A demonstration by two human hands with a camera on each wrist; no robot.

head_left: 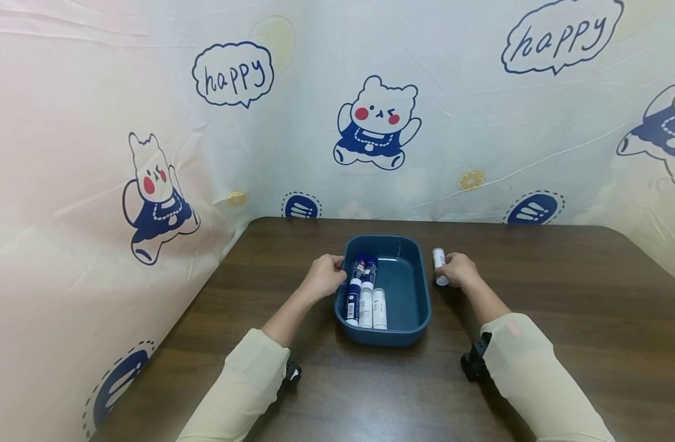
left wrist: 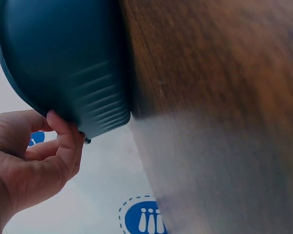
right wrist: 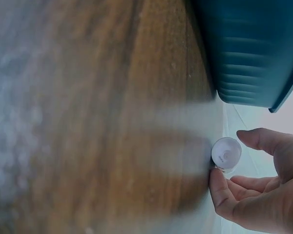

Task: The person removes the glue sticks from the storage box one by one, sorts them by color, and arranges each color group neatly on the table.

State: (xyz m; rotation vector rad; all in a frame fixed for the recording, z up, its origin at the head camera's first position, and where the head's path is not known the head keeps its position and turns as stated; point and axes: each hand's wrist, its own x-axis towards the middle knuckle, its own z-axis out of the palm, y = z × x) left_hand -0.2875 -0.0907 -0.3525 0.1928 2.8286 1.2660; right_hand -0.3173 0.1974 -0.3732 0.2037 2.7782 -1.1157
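A deep blue plastic basin [head_left: 403, 336] stands on the table, with several white tubes [head_left: 379, 309] and dark blue tubes with white ends [head_left: 352, 304] lying along its left side. My left hand [head_left: 325, 276] pinches the basin's left rim, thumb and fingers bent at the edge in the left wrist view. To the right of the basin, a white cylindrical tube [head_left: 439, 259] lies on the table. My right hand [head_left: 460, 270] holds it between thumb and fingers. The right wrist view shows the tube's round end [right wrist: 226, 152], fingers curled beneath it and the thumb above.
The brown wooden table [head_left: 564, 319] reaches back to a printed curtain [head_left: 453, 110] with cartoon bears. Dark wrist cameras [head_left: 474, 359] are strapped below both light sleeves. The basin's side wall [right wrist: 254, 53] rises close to my right hand.
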